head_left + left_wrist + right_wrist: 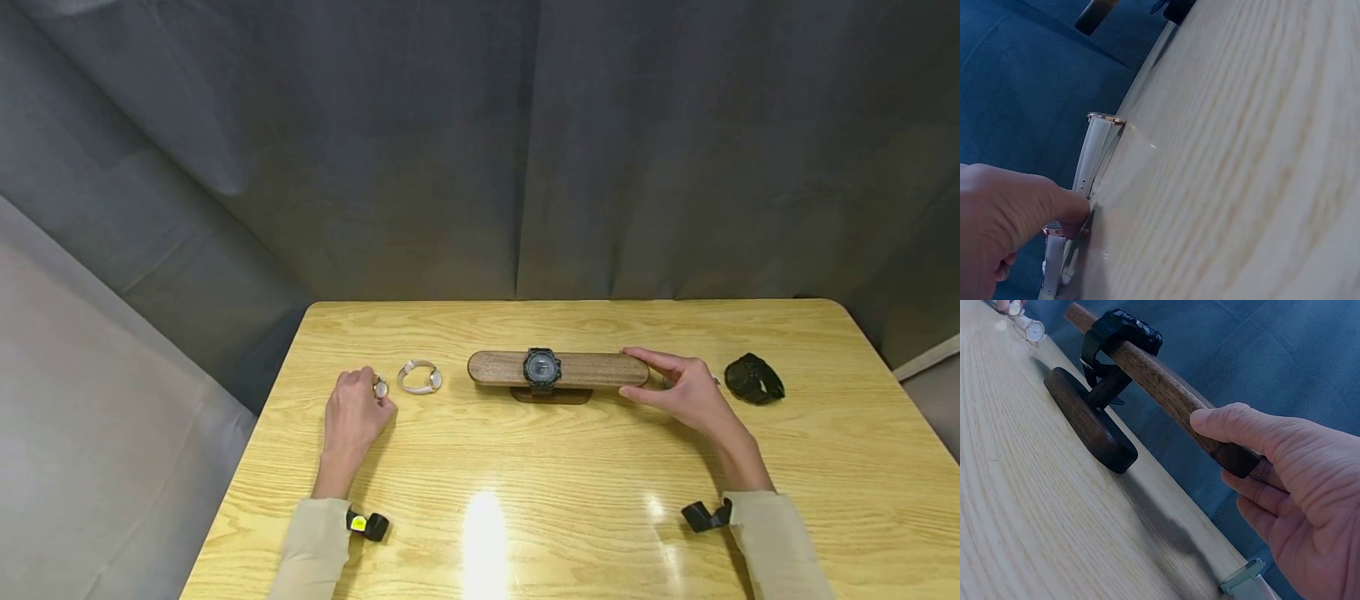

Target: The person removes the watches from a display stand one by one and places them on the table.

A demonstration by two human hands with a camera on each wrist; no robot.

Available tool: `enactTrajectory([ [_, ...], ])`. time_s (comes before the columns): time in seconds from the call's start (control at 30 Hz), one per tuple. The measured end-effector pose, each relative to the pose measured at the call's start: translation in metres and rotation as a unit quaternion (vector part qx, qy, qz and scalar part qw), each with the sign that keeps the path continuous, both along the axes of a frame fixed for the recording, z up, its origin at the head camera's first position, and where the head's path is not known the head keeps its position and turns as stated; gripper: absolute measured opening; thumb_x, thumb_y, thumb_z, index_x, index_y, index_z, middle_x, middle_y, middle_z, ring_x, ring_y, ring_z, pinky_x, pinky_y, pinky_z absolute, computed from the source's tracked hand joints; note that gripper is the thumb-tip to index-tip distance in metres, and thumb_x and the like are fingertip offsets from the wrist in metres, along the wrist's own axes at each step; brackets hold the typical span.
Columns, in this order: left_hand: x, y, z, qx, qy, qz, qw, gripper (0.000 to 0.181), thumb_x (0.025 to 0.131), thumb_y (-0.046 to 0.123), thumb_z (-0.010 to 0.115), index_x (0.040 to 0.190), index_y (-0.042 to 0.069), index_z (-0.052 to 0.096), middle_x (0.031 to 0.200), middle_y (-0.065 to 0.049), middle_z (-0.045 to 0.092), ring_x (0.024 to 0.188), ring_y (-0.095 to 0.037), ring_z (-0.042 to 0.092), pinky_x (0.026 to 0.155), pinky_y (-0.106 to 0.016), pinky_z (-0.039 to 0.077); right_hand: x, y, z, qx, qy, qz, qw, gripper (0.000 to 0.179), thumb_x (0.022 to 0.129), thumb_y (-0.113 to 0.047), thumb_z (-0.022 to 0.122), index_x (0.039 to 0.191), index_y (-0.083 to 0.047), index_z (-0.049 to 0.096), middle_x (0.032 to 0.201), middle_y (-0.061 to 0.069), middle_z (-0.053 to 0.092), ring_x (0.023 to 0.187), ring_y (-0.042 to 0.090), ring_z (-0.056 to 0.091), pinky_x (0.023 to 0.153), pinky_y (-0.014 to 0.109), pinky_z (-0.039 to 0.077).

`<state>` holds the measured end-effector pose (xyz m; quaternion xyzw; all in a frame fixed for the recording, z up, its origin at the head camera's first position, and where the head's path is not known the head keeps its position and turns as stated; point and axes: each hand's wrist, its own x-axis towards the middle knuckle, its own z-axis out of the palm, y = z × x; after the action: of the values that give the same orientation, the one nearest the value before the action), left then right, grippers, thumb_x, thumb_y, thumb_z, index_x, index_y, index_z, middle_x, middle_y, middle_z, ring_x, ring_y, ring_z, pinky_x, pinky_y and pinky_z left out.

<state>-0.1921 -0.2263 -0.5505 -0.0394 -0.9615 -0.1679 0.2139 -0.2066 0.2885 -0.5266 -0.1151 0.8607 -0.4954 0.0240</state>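
My left hand (352, 404) pinches a small wristwatch (380, 388) near the table's left side; its pale strap (1054, 262) shows below the fingers in the left wrist view. Just right of it lies a second white-strapped wristwatch (420, 378) with a gold-toned case. In the middle stands a T-shaped wooden watch stand (592, 369), and a black digital watch (542, 368) is strapped around its bar. With thumb and fingers, my right hand (688, 393) grips the bar's right end. The stand's dark base (1088, 419) sits on the table.
Right of my right hand lies a dark, wide-strapped watch (753, 379). A mint-green watch (1244, 578) lies beneath that hand, mostly hidden in the head view. A grey curtain (525, 167) hangs behind the wooden table (570, 500).
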Motion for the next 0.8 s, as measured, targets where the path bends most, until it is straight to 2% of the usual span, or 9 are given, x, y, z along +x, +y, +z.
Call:
enactTrajectory([
  [0.07, 0.0, 0.0, -0.001, -0.003, -0.003, -0.002, 1.0, 0.017, 0.072, -0.003, 0.075, 0.087, -0.001, 0.067, 0.076, -0.014, 0.068, 0.075, -0.031, 0.062, 0.059, -0.041, 0.058, 0.0, -0.001, 0.0, -0.001, -0.002, -0.001, 1.0, 0.06, 0.087, -0.031, 0.088, 0.143, -0.024, 0.067, 0.148, 0.007, 0.061, 0.144, 0.032, 0.049, 0.11, 0.037, 0.05],
  [0.27, 0.0, 0.0, 0.0, -0.008, -0.013, 0.0, 0.9999, 0.018, 0.073, -0.003, 0.076, 0.088, -0.001, 0.067, 0.077, -0.014, 0.068, 0.074, -0.031, 0.062, 0.059, -0.04, 0.058, 0.0, -0.001, 0.0, -0.003, -0.001, -0.002, 1.0, 0.06, 0.087, -0.03, 0.088, 0.142, -0.023, 0.067, 0.147, 0.005, 0.062, 0.144, 0.029, 0.049, 0.111, 0.035, 0.048],
  [0.5, 0.001, 0.001, 0.004, -0.001, -0.032, 0.011, 0.9994, 0.021, 0.075, -0.001, 0.078, 0.094, -0.001, 0.07, 0.081, -0.014, 0.071, 0.077, -0.032, 0.063, 0.06, -0.043, 0.059, 0.001, -0.001, 0.001, -0.01, -0.008, -0.004, 0.9999, 0.06, 0.087, -0.031, 0.088, 0.142, -0.024, 0.067, 0.148, 0.004, 0.062, 0.145, 0.029, 0.047, 0.113, 0.055, 0.043],
  [0.6, 0.002, 0.001, 0.004, 0.003, -0.037, 0.011, 0.9993, 0.021, 0.076, 0.002, 0.077, 0.096, -0.001, 0.071, 0.082, -0.015, 0.071, 0.078, -0.033, 0.064, 0.061, -0.045, 0.059, 0.001, -0.002, 0.0, -0.011, -0.006, -0.002, 0.9999, 0.06, 0.087, -0.03, 0.088, 0.143, -0.023, 0.067, 0.148, 0.006, 0.062, 0.145, 0.031, 0.047, 0.113, 0.056, 0.043],
  [0.8, 0.006, 0.01, 0.013, 0.024, -0.018, 0.018, 0.9994, 0.033, 0.08, 0.011, 0.077, 0.109, -0.004, 0.071, 0.09, -0.019, 0.073, 0.084, -0.036, 0.066, 0.062, -0.047, 0.059, 0.001, -0.002, 0.0, -0.009, 0.002, 0.0, 1.0, 0.059, 0.088, -0.029, 0.087, 0.143, -0.023, 0.066, 0.147, 0.006, 0.062, 0.144, 0.03, 0.049, 0.112, 0.054, 0.045],
])
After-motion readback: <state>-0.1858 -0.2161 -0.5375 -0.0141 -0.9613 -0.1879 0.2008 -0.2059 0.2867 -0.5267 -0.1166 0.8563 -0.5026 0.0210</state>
